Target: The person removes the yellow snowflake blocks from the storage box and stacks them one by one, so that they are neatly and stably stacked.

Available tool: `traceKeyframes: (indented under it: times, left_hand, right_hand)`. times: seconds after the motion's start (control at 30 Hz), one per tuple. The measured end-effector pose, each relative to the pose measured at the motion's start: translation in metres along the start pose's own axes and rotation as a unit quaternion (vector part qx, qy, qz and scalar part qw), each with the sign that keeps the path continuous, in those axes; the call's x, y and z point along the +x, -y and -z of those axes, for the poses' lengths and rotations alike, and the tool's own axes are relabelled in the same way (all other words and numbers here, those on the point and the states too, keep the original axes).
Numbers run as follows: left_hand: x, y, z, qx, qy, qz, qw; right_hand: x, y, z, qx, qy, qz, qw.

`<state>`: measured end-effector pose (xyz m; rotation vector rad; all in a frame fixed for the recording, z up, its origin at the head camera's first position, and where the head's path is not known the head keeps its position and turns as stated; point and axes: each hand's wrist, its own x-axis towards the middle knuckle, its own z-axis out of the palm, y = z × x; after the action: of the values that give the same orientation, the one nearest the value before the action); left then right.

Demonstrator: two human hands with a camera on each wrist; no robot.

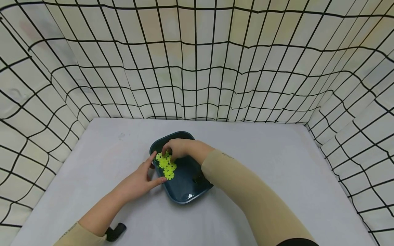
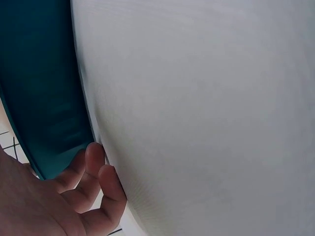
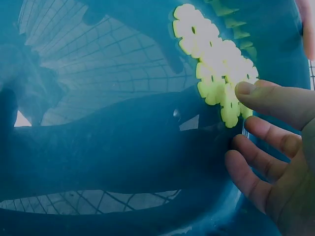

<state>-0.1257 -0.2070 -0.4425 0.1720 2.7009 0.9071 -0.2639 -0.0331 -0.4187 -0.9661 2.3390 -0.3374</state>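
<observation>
A dark teal tray [image 1: 187,186] stands at the middle of the table. Along its left side lie several yellow-green snowflake discs [image 1: 168,167], flower-shaped with slotted edges, overlapping in a row. At the tray's left rim is my left hand [image 1: 138,181], thumb and index fingertip on the rim, other fingers bent against the outer wall [image 2: 39,73]. My right hand [image 1: 180,148] reaches into the tray and pinches a disc at the row's far end. In the right wrist view, the thumb [image 3: 266,98] lies on that disc; the index finger is partly hidden behind it.
The white table [image 1: 261,147] extends around the tray. A black-lined grid wall [image 1: 197,61] encloses its back and sides. A black strap piece [image 1: 116,232] sits by the left wrist. The tray's glossy floor shows reflections.
</observation>
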Motion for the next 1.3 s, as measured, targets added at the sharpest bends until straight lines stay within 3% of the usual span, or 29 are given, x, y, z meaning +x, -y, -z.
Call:
traceKeyframes:
  times: [0.33,1.0,1.17,1.3]
  left_hand:
    - [0.001,0.001,-0.001,0.004,-0.005,-0.001,1.0]
    - [0.002,0.004,-0.002,0.005,0.001,0.0,1.0]
    - [0.002,0.005,-0.002,0.004,0.003,0.0,1.0]
    - [0.002,0.005,-0.002,0.006,0.003,-0.001,1.0]
  right_hand:
    - [0.004,-0.002,-0.005,-0.007,0.003,0.014,1.0]
    - [0.013,0.006,-0.017,-0.081,-0.022,0.026,0.996]
    - [0.012,0.009,-0.016,-0.067,-0.021,0.023,0.997]
    - [0.012,0.008,-0.015,-0.026,-0.021,0.028,0.999]
